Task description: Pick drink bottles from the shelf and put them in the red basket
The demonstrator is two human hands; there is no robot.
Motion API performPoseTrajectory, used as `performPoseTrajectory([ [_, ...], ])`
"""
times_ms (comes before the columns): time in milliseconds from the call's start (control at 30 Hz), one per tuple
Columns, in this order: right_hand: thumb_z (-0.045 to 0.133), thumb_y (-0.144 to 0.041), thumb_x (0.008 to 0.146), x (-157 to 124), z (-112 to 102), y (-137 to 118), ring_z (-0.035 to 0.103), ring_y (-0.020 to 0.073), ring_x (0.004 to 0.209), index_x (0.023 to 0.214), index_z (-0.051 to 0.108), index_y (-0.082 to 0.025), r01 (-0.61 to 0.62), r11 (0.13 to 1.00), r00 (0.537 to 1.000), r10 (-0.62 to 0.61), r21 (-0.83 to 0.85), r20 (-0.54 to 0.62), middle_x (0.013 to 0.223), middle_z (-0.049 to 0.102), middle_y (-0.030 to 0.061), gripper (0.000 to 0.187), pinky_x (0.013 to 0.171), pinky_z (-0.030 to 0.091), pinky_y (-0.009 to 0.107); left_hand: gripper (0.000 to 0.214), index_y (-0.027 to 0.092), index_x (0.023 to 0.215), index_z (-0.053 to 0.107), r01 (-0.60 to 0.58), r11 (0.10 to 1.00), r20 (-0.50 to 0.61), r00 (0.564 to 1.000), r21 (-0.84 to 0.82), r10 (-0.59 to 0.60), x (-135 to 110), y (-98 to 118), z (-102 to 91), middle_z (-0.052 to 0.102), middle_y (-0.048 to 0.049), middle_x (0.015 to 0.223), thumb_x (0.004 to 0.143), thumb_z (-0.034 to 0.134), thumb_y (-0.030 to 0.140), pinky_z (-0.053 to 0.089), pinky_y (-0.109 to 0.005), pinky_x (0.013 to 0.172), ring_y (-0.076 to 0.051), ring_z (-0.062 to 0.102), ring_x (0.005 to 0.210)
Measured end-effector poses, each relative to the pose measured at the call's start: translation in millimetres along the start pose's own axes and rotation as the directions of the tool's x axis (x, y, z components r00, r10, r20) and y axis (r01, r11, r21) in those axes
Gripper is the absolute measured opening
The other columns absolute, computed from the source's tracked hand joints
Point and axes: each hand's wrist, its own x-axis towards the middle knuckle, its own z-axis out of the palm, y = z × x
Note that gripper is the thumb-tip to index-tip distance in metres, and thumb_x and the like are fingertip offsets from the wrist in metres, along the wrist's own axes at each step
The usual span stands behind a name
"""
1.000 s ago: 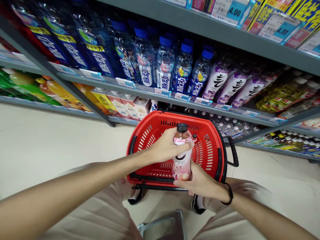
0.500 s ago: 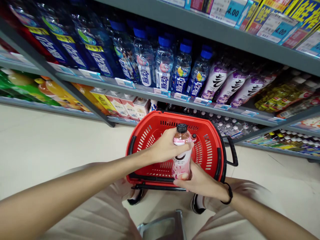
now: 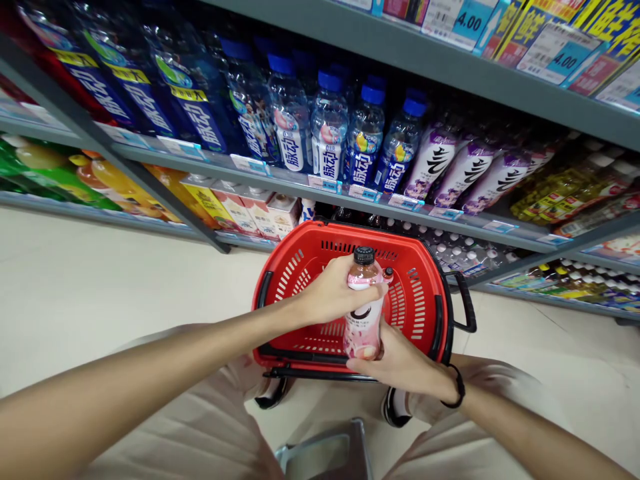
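Observation:
Both hands grip a pink-and-white drink bottle (image 3: 363,320) with a black cap, held upright above the red shopping basket (image 3: 425,267). My left hand (image 3: 333,292) is closed round its upper part, just below the neck, with the thumb across the label. Lower down, my right hand (image 3: 400,360) wraps the bottle near its base; a black band circles that wrist. Behind the held bottle, the dark cap of another bottle (image 3: 388,273) shows inside the basket, its body mostly hidden.
Ahead runs a grey shelf (image 3: 310,183) with blue-capped bottles (image 3: 329,127) and purple-capped white bottles (image 3: 430,163). Cartons (image 3: 283,215) stand on the lower level. The basket's black handle (image 3: 466,303) sticks out at the right. A grey metal-framed object (image 3: 325,457) is between my legs.

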Motion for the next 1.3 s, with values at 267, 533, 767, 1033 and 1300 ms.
performPoseTrajectory([
  [267,0.077,-0.028,0.081,0,-1,-3,0.044,0.0103,0.064,0.083,0.049,-0.022,0.043,0.999,0.999,-0.043,-0.007,0.001,0.072,0.053,-0.0064,0.029,0.057,0.038,0.023,0.027,0.013,0.094,0.068,0.002,1.0,0.001,1.0,0.01,-0.002,0,0,1.3,0.074,-0.0059,0.093,0.081,0.074,0.037,0.055,-0.031,0.078,-0.02,0.068,0.084],
  [533,0.077,-0.04,0.086,-4,-2,-3,0.064,0.013,0.048,0.104,0.048,-0.022,-0.17,0.978,0.978,0.153,0.122,0.142,0.076,0.062,-0.0049,0.038,0.036,0.049,0.021,0.025,0.014,0.093,0.067,0.007,1.0,0.011,1.0,-0.018,-0.007,0,-1,1.7,0.072,-0.005,0.092,0.082,0.074,0.034,0.053,-0.03,0.079,-0.019,0.066,0.084],
  [767,0.077,-0.033,0.086,-2,2,-3,0.07,0.0161,0.06,0.111,0.048,-0.022,-0.161,0.964,0.982,0.135,0.213,0.133,0.082,0.064,-0.0029,0.039,0.037,0.053,0.02,0.027,0.014,0.096,0.069,-0.012,1.0,-0.016,1.0,-0.019,0.011,1,0,2.0,0.073,-0.0047,0.093,0.08,0.075,0.034,0.054,-0.03,0.079,-0.019,0.068,0.085],
  [1033,0.077,-0.032,0.086,-2,4,3,0.065,0.0127,0.057,0.101,0.049,-0.022,-0.106,0.974,0.992,0.09,0.198,0.093,0.074,0.06,-0.0065,0.033,0.047,0.052,0.022,0.022,0.013,0.091,0.067,-0.013,1.0,0.009,1.0,-0.001,0.013,0,-2,1.2,0.073,-0.0055,0.093,0.083,0.073,0.033,0.054,-0.03,0.078,-0.019,0.068,0.083],
  [1300,0.076,-0.028,0.085,0,5,6,0.06,0.0113,0.059,0.094,0.049,-0.022,-0.052,0.985,0.997,0.043,0.162,0.057,0.074,0.058,-0.0066,0.028,0.053,0.05,0.023,0.022,0.012,0.095,0.068,-0.014,1.0,0.014,1.0,-0.001,0.014,1,-4,0.5,0.071,-0.004,0.09,0.083,0.073,0.031,0.052,-0.028,0.074,-0.017,0.065,0.079],
])
